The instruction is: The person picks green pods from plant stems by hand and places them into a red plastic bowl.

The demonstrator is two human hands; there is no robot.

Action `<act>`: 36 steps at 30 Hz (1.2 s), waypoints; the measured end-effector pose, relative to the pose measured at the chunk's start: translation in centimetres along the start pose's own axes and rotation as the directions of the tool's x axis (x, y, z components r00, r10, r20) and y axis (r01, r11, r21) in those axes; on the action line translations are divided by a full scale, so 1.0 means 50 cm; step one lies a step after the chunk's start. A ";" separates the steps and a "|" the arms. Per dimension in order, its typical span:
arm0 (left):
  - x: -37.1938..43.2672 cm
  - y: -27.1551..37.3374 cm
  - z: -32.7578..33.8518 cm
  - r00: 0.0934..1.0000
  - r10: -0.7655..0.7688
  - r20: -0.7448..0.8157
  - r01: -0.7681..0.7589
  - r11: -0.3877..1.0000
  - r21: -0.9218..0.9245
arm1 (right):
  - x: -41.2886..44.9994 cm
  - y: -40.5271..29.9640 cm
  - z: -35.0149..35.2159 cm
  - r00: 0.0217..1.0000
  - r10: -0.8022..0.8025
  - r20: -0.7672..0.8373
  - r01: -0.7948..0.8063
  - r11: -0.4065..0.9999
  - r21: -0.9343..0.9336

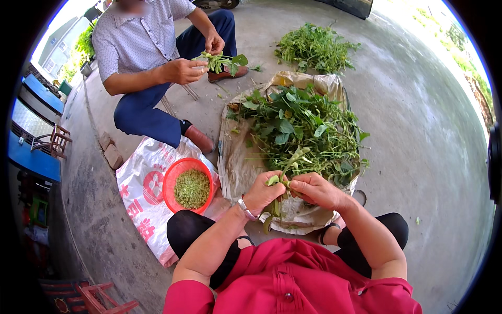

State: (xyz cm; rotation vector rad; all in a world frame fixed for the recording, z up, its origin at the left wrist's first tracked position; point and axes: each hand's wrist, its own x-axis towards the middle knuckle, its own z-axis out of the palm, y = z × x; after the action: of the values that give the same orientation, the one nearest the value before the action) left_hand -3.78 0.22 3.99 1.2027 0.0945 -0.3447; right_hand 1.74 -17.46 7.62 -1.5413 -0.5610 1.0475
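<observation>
Between my knees, my left hand (264, 194) grips a soybean stalk (290, 167) with green pods. Several pods hang below that hand. My right hand (318, 191) pinches the same bunch close to the left fingertips; exactly what lies under its fingers is hidden. Beyond my hands, a heap of leafy bean plants (302, 125) covers much of a spread woven sack (239, 157). To the left stands a red plastic basket (167, 188) holding shelled green beans (192, 189). It rests on a white printed sack (137, 192) that bears red writing.
A co-worker (137, 47) sits at the upper left, holding a bean sprig (219, 62) in both hands. Another pile of bean plants (315, 49) lies on the concrete floor (411, 157). Bricks (112, 156) are left of the white sack. A wooden chair (104, 300) stands at the lower left.
</observation>
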 end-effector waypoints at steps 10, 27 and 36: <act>0.002 -0.004 -0.002 0.998 -0.045 0.044 0.044 0.999 0.022 | 0.017 0.026 0.021 0.949 -0.257 -0.183 0.187 0.926 -0.329; 0.002 0.006 0.008 0.987 -0.005 0.160 -0.053 0.931 0.361 | 0.015 0.040 0.019 0.937 -0.302 -0.175 0.151 0.803 -0.577; 0.002 0.017 -0.016 0.999 -0.031 0.034 0.025 0.986 0.163 | 0.017 0.051 0.017 0.865 -0.345 -0.364 0.185 0.894 -0.408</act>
State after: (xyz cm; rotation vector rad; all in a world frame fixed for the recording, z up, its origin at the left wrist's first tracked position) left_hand -3.34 1.19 4.44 1.3567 0.0523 -0.4043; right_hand 0.95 -16.94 4.98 -1.8822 -0.6587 0.3737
